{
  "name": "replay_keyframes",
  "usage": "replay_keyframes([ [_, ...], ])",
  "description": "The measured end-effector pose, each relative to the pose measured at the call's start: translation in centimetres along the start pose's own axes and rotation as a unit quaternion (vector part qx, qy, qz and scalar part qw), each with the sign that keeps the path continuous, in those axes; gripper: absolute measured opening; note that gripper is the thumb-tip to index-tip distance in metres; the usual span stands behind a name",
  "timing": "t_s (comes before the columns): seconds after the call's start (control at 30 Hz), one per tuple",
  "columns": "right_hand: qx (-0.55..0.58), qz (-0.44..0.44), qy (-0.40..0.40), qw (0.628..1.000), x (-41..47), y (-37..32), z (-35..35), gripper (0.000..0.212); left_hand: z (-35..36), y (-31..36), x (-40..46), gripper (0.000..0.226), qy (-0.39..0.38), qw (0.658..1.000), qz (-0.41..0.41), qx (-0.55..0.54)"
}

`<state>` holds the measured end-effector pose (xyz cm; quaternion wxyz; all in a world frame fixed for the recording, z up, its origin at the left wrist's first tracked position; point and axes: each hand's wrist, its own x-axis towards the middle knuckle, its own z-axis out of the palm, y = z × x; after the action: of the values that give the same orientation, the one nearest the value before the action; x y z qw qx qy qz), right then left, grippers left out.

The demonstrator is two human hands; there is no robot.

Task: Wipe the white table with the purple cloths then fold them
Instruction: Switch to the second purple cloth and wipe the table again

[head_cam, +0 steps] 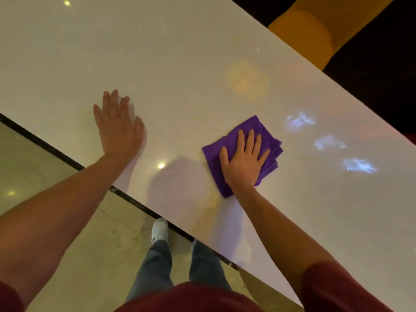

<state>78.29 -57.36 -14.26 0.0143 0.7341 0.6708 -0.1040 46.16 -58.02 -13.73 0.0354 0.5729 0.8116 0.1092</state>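
A glossy white table point(180, 64) runs diagonally across the head view. A purple cloth point(265, 134), folded into a rough square of layers, lies on it right of centre. My right hand point(244, 159) presses flat on the cloth with fingers spread, covering its middle. My left hand point(118, 127) lies flat on the bare table to the left, palm down, fingers together, holding nothing. Only one purple bundle shows; I cannot tell how many cloths it holds.
The table's near edge has a dark trim point(67, 158) running from left down to the right. A yellow padded seat point(315, 34) stands beyond the far edge. My legs and a white shoe point(159, 229) stand on the pale tiled floor below.
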Motion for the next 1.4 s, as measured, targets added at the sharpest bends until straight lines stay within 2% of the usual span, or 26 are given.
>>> replay_keyframes([
  [0.07, 0.012, 0.004, 0.005, 1.000, 5.0, -1.8, -0.9, 0.081, 0.5, 5.8, -0.8, 0.057, -0.012, 0.999, 0.006, -0.037],
  [0.2, 0.010, -0.016, 0.019, 1.000, 13.1, -4.5, -2.3, 0.081, 2.6, 16.3, -3.1, 0.065, -0.054, 0.987, -0.125, -0.090],
  [0.33, 0.004, -0.029, 0.028, 0.999, 20.8, -6.0, -3.1, 0.082, 5.7, 17.6, -3.7, 0.067, -0.059, 0.991, -0.117, 0.019],
  [0.47, 0.018, -0.050, 0.019, 0.998, 25.6, -6.3, -3.5, 0.081, 6.6, 18.0, -3.3, 0.068, -0.039, 0.990, -0.134, 0.036],
  [0.53, 0.020, -0.091, 0.011, 0.996, 24.9, -4.6, -3.7, 0.079, 6.5, 18.2, -3.4, 0.068, -0.033, 0.990, -0.133, 0.037],
  [0.63, 0.018, -0.142, 0.008, 0.990, 20.3, 1.7, -3.5, 0.078, 6.2, 18.6, -3.3, 0.065, -0.023, 0.989, -0.138, 0.038],
  [0.8, 0.018, -0.063, 0.015, 0.998, 5.3, 14.2, -2.3, 0.078, 6.7, 18.6, -3.3, 0.064, 0.007, 0.990, -0.136, 0.024],
  [0.9, 0.009, -0.044, -0.007, 0.999, -0.4, 16.7, -1.5, 0.079, 7.2, 18.5, -3.4, 0.064, 0.011, 0.991, -0.134, 0.025],
  [0.97, 0.006, -0.047, -0.008, 0.999, 0.7, 16.1, -1.6, 0.078, 7.4, 18.3, -3.4, 0.064, 0.014, 0.991, -0.133, 0.027],
  [1.07, 0.011, -0.041, 0.008, 0.999, 6.9, 14.0, -2.8, 0.078, 7.5, 18.2, -3.3, 0.065, 0.009, 0.992, -0.125, 0.029],
  [1.23, 0.049, 0.040, -0.013, 0.998, 18.0, 10.4, -5.4, 0.079, 6.9, 18.3, -3.5, 0.067, -0.022, 0.992, -0.125, 0.028],
  [1.33, 0.031, 0.032, -0.021, 0.999, 17.4, 11.7, -5.7, 0.080, 6.4, 18.3, -3.4, 0.068, -0.036, 0.991, -0.127, 0.004],
  [1.4, 0.011, 0.064, -0.015, 0.998, 14.5, 15.4, -5.6, 0.080, 6.1, 18.4, -3.5, 0.069, -0.044, 0.991, -0.128, -0.004],
])
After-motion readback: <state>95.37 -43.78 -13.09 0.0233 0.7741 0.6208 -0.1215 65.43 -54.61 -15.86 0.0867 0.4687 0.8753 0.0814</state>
